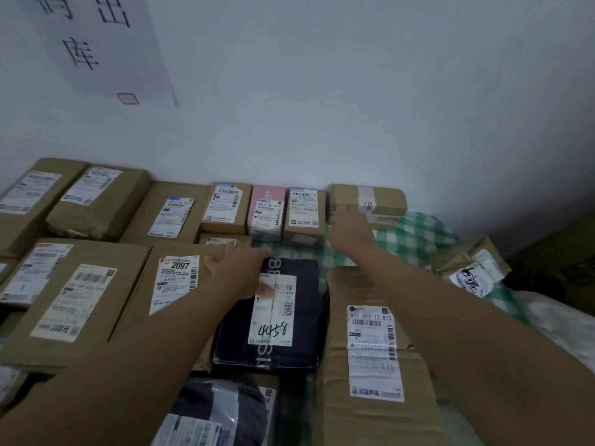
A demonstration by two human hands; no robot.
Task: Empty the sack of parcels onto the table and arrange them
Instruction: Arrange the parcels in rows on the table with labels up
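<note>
Many labelled parcels lie on a table with a green checked cloth (415,236). My left hand (238,272) rests across the corner of the brown box marked 2097 (167,304), its thumb pressing the white label of a dark blue parcel (299,317) marked 4458. My right hand (349,230) reaches to the back row, fingers touching the left end of a taped brown box (376,197) against the wall. Beside that box stand a small brown box (304,209), a pink box (267,207) and another brown box (227,204). Whitish crumpled material (563,323), perhaps the sack, lies at the right.
Large brown cartons (64,304) fill the left side. A tall carton (370,365) lies under my right forearm. A paper-wrapped parcel (470,268) sits at the right edge. A grey plastic mailer (219,410) is at the front. The white wall carries a paper sign (96,43).
</note>
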